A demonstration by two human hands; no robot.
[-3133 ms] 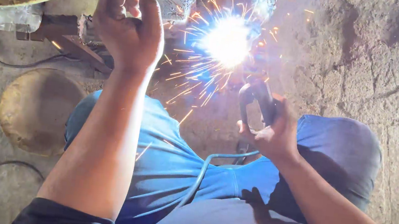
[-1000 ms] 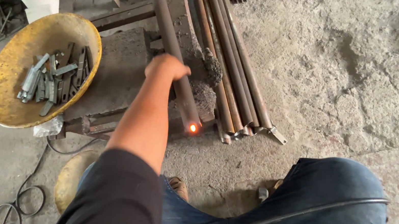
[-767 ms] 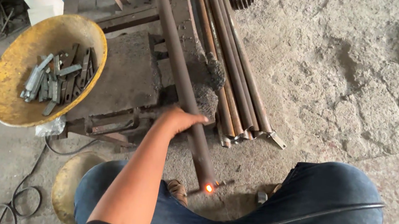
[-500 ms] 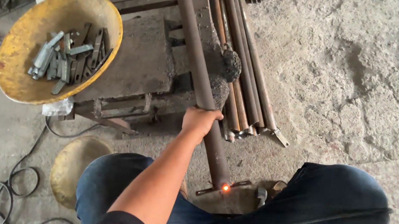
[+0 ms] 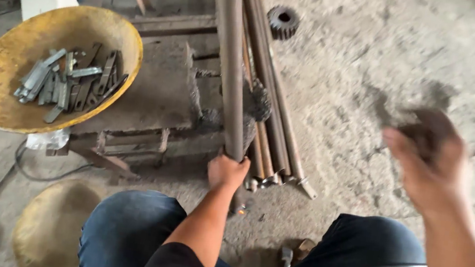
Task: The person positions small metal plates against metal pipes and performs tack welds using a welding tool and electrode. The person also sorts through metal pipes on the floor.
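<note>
The long steel pipe (image 5: 230,71) runs straight away from you over the metal stand (image 5: 149,109), its near end at your left hand (image 5: 226,172), fingers wrapped round it, a bundle of thinner rods (image 5: 268,131) touching its right side. Your right hand (image 5: 430,159) hangs blurred, well off right above bare concrete floor (image 5: 381,61), fingers loosely curled; the yellow pan (image 5: 1,114) of metal pieces crowds the left.

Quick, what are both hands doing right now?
Left hand: closed around the long metal pipe.
Right hand: raised, blurred, holding nothing visible; open or closed cannot be told.
</note>
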